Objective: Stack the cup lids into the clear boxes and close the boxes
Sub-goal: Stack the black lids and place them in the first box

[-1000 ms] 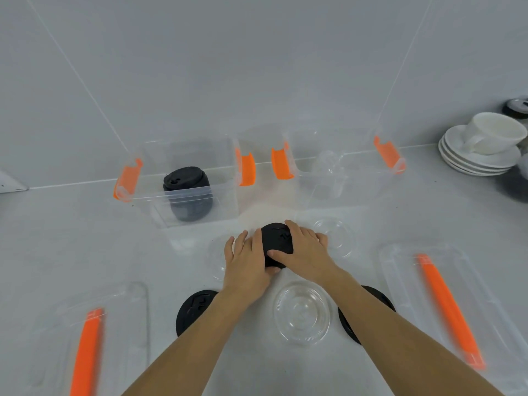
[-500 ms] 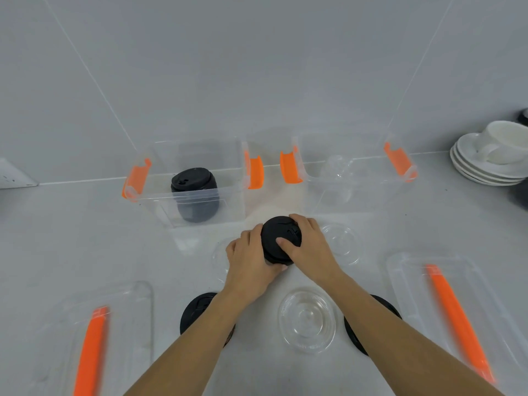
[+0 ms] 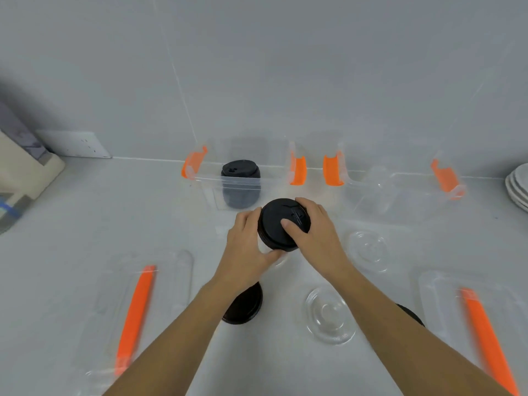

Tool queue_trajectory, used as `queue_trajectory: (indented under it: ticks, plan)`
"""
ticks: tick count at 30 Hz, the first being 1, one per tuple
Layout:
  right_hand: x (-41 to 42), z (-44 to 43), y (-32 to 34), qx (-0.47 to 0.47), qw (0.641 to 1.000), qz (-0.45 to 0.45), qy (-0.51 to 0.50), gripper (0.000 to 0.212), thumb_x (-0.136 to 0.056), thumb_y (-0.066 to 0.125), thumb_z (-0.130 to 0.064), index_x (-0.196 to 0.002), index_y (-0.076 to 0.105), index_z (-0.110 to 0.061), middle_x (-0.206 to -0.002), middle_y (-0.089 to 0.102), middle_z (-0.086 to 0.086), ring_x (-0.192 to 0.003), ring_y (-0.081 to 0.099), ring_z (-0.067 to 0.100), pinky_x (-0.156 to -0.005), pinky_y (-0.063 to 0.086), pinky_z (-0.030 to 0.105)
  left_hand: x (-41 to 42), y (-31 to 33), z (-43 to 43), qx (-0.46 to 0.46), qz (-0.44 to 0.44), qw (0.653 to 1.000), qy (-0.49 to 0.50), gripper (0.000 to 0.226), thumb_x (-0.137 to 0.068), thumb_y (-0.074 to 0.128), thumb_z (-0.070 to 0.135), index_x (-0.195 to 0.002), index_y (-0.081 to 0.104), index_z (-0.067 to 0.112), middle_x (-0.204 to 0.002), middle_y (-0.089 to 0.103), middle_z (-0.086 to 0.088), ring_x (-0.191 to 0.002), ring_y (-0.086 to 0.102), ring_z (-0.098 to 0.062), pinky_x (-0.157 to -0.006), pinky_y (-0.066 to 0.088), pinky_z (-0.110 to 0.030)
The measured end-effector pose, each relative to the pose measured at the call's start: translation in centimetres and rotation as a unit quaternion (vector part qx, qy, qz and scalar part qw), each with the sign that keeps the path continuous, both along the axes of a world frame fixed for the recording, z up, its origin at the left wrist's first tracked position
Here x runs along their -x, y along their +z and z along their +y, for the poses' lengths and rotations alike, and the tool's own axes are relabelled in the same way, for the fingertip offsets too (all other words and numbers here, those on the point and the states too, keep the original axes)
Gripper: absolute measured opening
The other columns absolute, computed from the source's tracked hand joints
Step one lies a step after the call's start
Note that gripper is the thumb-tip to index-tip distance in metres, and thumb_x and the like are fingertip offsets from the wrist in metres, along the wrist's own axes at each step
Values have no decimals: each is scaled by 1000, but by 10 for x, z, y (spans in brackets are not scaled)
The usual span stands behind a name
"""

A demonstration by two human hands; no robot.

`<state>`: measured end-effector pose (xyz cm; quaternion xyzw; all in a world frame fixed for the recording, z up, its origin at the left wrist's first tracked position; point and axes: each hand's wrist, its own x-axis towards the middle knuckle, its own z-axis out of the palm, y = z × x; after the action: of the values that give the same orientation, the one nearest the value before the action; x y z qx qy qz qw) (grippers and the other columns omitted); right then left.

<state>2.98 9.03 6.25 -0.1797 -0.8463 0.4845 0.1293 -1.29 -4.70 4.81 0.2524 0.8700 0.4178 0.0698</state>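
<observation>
Both hands grip one black cup lid stack (image 3: 283, 224) above the desk (image 3: 120, 212), the left hand (image 3: 248, 247) cupping its left side and the right hand (image 3: 317, 232) over its right edge. Behind stands the left clear box (image 3: 240, 178) holding black lids, with the right clear box (image 3: 394, 184) beside it.

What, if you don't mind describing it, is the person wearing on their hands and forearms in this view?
Nothing that shows. The left hand and the right hand are bare: no gloves, rings or markings visible. Both forearms are uncovered right down to the bottom edge of the frame, with no sleeve, cuff, watch or bracelet in sight. Anything worn above that is out of view.
</observation>
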Motion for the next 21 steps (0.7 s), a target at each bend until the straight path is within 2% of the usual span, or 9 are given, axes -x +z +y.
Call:
queue_trajectory:
  ticks: [3,5,9,14,18,21]
  plan:
    - [2,-15,2,-3,1000,6,30,49,-86,60,-22,-132,45,-15,-128,47,5,-102,42,8,-89,33,18,-4,3,-18,16,19,999,27,73,-71,77,34,-134,39,28,-116,34,15,-108,42,-9,-97,29,-22]
    - [3,-25,1,0,999,7,49,48,-86,61,-22,-131,45,-16,-127,48,5,-102,44,9,-89,35,20,-7,3,-27,29,27,998,43,75,-71,76,35,-135,39,26,-117,35,12,-111,43,-10,-96,24,-21]
    - [4,-41,-4,5,996,-4,88,48,-86,61,-23,-131,46,-16,-127,48,4,-103,44,8,-89,34,20,-18,0,-47,42,21,995,84,77,-72,76,37,-137,38,21,-129,41,3,-119,40,-13,-96,22,-21]
    - [-1,-61,-14,2,991,-38,132,52,-87,59,-26,-135,42,-16,-131,46,4,-114,46,14,-91,34,21,-36,-7,-68,50,-15,992,118,77,-71,76,33,-137,38,22,-128,40,4,-119,35,-12,-98,21,-22]
    - [-7,-74,-23,-4,986,-66,154,52,-88,57,-29,-136,40,-18,-131,44,3,-120,46,18,-94,36,23,-49,-14,-79,54,-43,987,143,76,-68,77,34,-134,41,22,-115,36,12,-117,36,-13,-96,22,-24]
    - [-11,-80,-29,-17,980,-97,173,51,-88,56,-30,-136,40,-20,-131,44,3,-119,46,20,-98,40,29,-59,-18,-85,58,-65,986,145,78,-61,67,41,-132,42,22,-101,32,28,-110,33,-7,-93,22,-24]
